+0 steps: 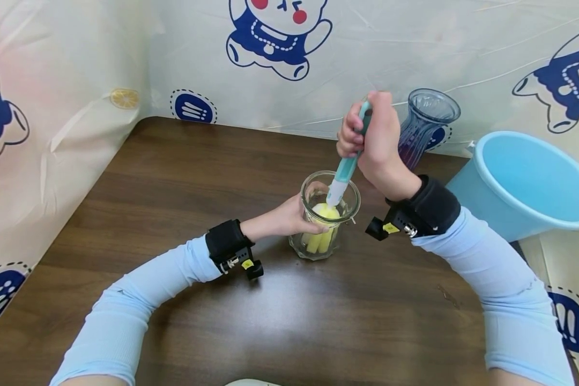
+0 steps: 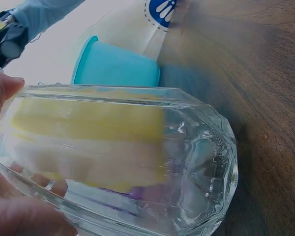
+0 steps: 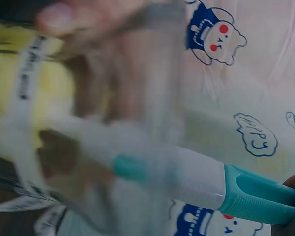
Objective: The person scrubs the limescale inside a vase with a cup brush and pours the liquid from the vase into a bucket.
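Observation:
A clear faceted glass jar [image 1: 313,253] stands on the table, tilted slightly. My left hand [image 1: 287,219] grips it around the upper part. With curled fingers, my right hand [image 1: 378,142] holds the teal handle of a sponge bottle brush [image 1: 346,170]. The brush points down through the jar's mouth. Its yellow and white sponge head [image 2: 88,120] fills much of the inside, as the left wrist view shows through the glass. Around the jar's neck runs a white printed ribbon [image 3: 24,93], tied in a knot. The jar is blurred in the right wrist view.
Behind my right hand stands a bluish glass vase [image 1: 417,131]. A light blue bucket [image 1: 492,198] is at the table's right edge. Brown wood table [image 1: 222,332] lies below, with a printed sheet [image 1: 376,48] hanging behind. Part of a white object [image 1: 251,383] shows at the front edge.

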The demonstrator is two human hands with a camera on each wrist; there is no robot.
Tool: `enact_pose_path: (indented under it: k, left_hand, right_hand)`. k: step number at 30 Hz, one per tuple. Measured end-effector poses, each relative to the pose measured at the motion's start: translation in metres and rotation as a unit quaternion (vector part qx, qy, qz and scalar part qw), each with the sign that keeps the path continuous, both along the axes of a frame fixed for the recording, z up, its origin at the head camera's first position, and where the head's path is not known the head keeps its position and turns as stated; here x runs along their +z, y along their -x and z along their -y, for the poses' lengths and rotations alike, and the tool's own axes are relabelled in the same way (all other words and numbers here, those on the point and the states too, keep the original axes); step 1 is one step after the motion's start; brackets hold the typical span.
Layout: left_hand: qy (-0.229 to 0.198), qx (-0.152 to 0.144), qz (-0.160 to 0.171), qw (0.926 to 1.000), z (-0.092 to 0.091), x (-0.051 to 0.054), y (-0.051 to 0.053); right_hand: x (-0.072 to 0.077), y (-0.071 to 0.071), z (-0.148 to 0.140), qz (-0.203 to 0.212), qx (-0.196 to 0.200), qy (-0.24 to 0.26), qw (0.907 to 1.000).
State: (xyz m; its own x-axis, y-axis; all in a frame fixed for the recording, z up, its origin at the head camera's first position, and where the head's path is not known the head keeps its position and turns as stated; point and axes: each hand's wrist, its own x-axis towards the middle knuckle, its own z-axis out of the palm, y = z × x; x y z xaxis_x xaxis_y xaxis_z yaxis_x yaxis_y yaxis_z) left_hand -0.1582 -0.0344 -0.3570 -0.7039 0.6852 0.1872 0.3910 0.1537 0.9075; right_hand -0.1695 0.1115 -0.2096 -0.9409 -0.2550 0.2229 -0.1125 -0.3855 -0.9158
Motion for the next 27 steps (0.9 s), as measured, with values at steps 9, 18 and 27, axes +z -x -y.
enact_pose_path:
  k: [9,18,27]
  left_hand:
    - [0.006,-0.013,0.0,0.9999,-0.001,0.002,-0.001]
    - [0.003,-0.006,-0.016,0.9999,0.003,0.0,0.0]
    - [-0.007,-0.014,-0.016,0.9998,0.0,-0.001,0.0]
  right_hand:
    - [-0.026,-0.01,0.001,-0.023,-0.003,-0.013,0.9997]
    - [-0.043,-0.019,0.007,-0.054,0.016,0.017,0.9983]
    - [-0.033,-0.016,0.0,-0.035,-0.011,0.02,0.9991]
